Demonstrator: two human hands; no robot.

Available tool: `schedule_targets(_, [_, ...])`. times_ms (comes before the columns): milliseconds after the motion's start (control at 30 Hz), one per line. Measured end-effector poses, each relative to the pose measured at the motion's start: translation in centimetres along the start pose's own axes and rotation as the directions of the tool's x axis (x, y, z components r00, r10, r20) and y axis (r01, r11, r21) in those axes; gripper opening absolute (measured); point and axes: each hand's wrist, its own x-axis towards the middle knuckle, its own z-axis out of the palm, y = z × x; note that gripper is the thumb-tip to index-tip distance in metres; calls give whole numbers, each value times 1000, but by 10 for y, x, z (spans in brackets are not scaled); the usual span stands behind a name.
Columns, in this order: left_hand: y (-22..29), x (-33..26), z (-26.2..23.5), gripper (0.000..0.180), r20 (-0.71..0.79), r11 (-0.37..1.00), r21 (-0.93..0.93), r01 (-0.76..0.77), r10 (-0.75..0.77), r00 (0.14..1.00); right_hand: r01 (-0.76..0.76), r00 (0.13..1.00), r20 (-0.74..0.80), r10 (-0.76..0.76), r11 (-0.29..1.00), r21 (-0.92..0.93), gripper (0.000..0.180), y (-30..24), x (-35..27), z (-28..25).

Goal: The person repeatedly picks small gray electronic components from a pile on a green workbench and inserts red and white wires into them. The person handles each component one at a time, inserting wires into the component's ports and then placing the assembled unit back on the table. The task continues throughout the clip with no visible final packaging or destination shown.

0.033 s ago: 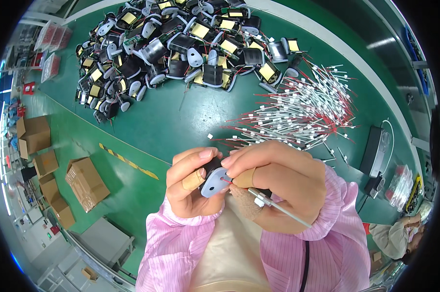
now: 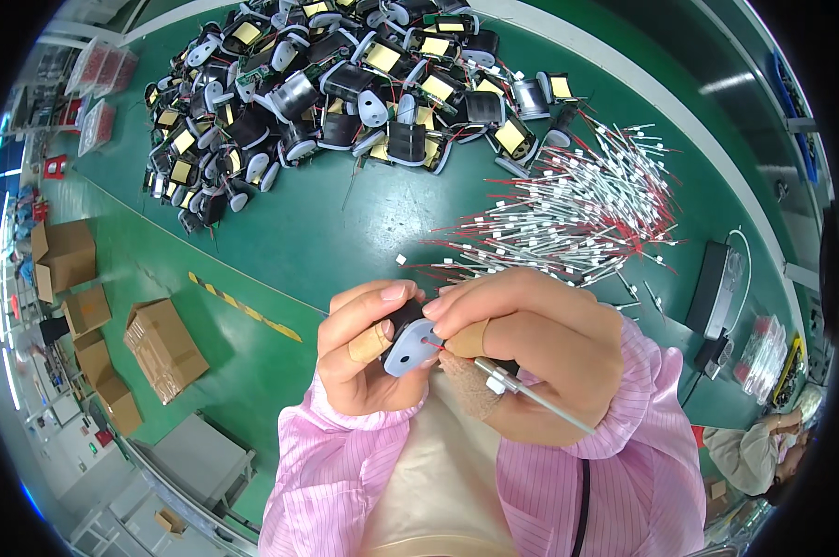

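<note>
In my left hand (image 2: 368,348), closed around it, is a small black housing with an oval grey-blue end cap (image 2: 408,349) that has small holes. My right hand (image 2: 531,357) is closed in a pinch at the cap's edge, on a wire lead whose thin red wire (image 2: 433,344) runs to a hole in the cap. The lead's pale sleeved part (image 2: 545,408) and a small white connector (image 2: 496,385) lie across my right fingers. Tan coverings wrap some fingers of both hands. My right fingertips partly hide the wire.
Beyond my hands, a large heap of similar black housings (image 2: 406,144) with grey caps lies on the green table (image 2: 290,232). A pile of white-sleeved red wire leads (image 2: 577,209) sits to its right. A black box (image 2: 712,288) stands far right. Cardboard boxes (image 2: 164,351) are on the floor at left.
</note>
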Motion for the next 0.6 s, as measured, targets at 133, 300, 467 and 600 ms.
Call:
schedule_targets(133, [3,2,-2,50,16,1000,10,19,-19,1000,0,1000,17,0,1000,-3,18,0,0,-1])
schedule_targets(300, [3,1,-3,51,23,999,27,26,-27,999,-10,999,44,10,1000,1,18,0,0,-2])
schedule_targets(467, [3,0,-4,47,41,998,61,27,-30,999,-17,999,48,17,1000,0,18,-1,1,-2])
schedule_targets(600, [4,0,-2,51,7,999,30,40,-40,999,-21,999,44,21,1000,-5,18,-1,1,-1])
